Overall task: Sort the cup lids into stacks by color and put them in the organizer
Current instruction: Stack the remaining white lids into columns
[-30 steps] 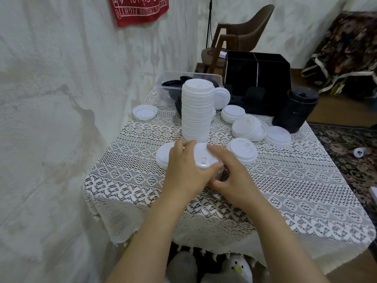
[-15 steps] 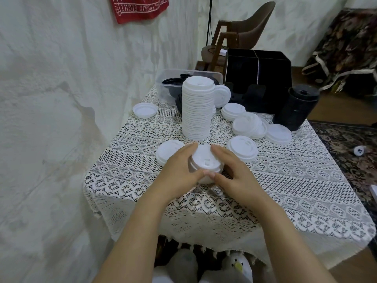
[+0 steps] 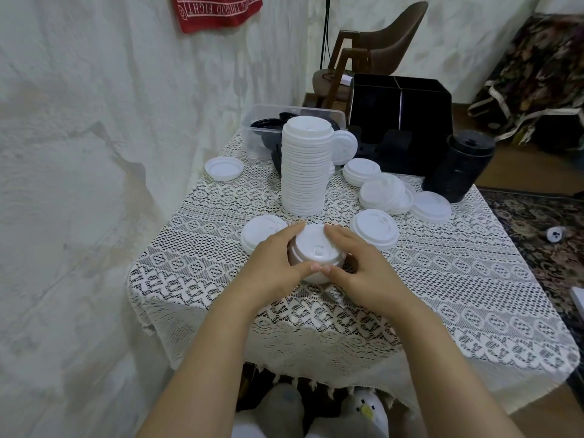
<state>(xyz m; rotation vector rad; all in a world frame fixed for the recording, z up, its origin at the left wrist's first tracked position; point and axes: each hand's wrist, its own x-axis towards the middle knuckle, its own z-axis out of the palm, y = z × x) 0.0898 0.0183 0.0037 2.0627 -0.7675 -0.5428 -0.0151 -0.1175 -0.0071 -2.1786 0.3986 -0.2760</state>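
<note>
White lids [image 3: 316,248] gripped in left hand [image 3: 271,267] and right hand [image 3: 363,270]; tub [image 3: 252,137] holds black lids [image 3: 265,124].

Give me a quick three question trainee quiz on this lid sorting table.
1. Which hands grip the small white lid stack: A left hand only, B right hand only, C both?
2. True or false: the tall white stack is shorter than the small white lid stack.
3. What colour are the lids in the clear tub?
Key: 1 C, left hand and right hand; 2 false; 3 black.
</note>
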